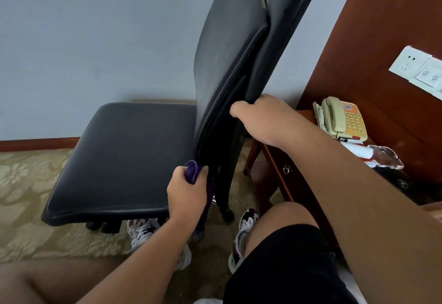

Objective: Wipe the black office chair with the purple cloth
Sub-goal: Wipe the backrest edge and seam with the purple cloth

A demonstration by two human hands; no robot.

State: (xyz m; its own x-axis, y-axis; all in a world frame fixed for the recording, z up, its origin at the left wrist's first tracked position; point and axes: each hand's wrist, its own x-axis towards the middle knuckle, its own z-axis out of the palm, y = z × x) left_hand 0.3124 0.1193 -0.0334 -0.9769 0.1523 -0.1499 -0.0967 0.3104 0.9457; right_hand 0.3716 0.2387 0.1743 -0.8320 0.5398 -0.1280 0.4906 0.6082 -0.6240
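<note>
The black office chair (124, 150) stands side-on in front of me, its seat to the left and its tall backrest rising to the top of the view. My left hand (187, 193) grips the purple cloth (192, 172) and holds it against the bottom edge of the backrest, where it meets the seat. A tail of the cloth hangs down behind my wrist. My right hand (260, 119) holds the backrest's rear edge at mid height, thumb on the side seam, fingers hidden behind the chair.
A reddish wooden desk (294, 184) with a drawer stands close on the right, carrying a beige telephone (342, 119) and a glass ashtray (385, 157). A wall socket panel (416, 69) sits above. Patterned carpet (24, 184) lies below, a grey wall behind. My knees and shoes are beneath the chair's edge.
</note>
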